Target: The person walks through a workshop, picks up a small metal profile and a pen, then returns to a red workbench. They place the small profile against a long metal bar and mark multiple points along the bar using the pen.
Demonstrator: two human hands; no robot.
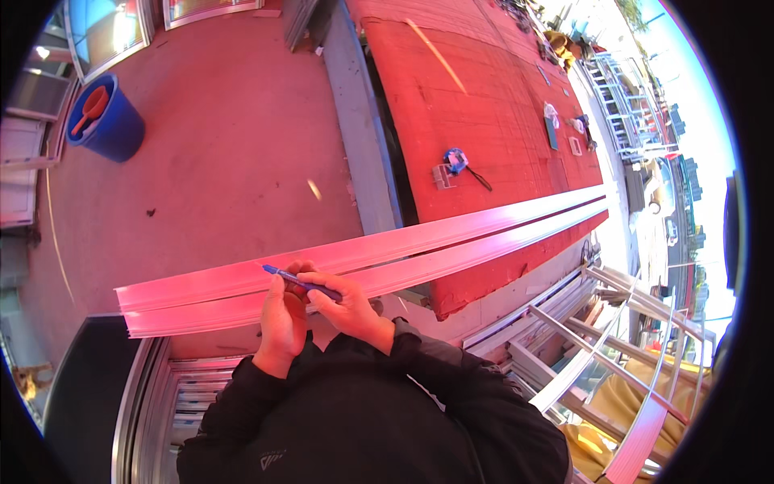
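Observation:
A blue marker pen (292, 279) lies slantwise between my two hands, in front of my chest. My right hand (355, 308) closes its fingers round the rear part of the pen. My left hand (280, 323) pinches the pen nearer its left end, with thumb and fingers curled about it. Whether the cap is on, I cannot tell. Just beyond and beneath my hands run two long pale metal profiles (459, 234), side by side, tinted pink by the light. Their right part rests on a red-covered table (484, 105), and their left ends extend past its edge.
A blue tape measure (455, 160) and a small metal piece (441, 177) lie on the table. At the far left stands a blue bucket (113, 129) with a red scoop (93, 106). Metal frames (580, 347) crowd the lower right. A dark panel (89, 395) stands lower left.

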